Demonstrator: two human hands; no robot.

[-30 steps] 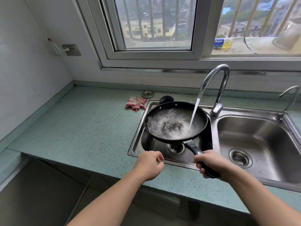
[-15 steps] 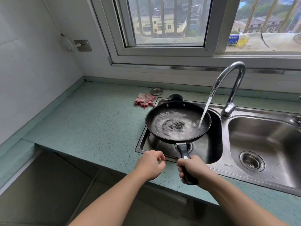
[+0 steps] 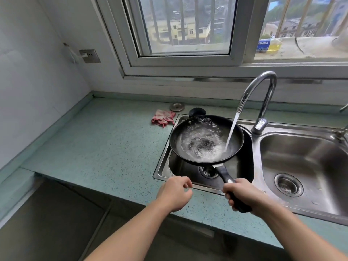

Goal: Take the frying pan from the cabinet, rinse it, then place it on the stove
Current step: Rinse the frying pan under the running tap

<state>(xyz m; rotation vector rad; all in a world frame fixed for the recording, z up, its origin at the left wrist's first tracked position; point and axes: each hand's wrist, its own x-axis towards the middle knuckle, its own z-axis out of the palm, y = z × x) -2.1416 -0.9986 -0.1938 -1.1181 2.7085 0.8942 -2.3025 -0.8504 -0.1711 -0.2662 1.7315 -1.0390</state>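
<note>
Frying pan [image 3: 206,140], black and round, held level above the left basin [image 3: 243,166] of a steel double sink, its inside covered in churning water. Right hand [image 3: 243,194] reaches in from the lower right with the forearm angled up toward the sink; its fingers are wrapped tightly round the end of the pan's black handle [image 3: 223,173], knuckles uppermost. Left hand [image 3: 174,193] hovers above the front edge of the counter [image 3: 98,140], just left of the handle and apart from it, fingers loosely curled with the thumb near the fingertips, holding nothing. One curved tap [image 3: 261,102] stands on the ledge between the two basins, and a single stream of water [image 3: 231,132] falls from its spout onto the right side of the pan. Right basin [image 3: 305,162] holds no dishes; one drain is visible in each basin, two in all. On the counter behind the sink lie one pink cloth [image 3: 162,117], one round metal plug [image 3: 176,107] and one black round object [image 3: 197,111], partly hidden by the pan's far rim. One wall socket [image 3: 89,56] with a white plug sits on the left wall, below and left of the window [image 3: 188,27].
</note>
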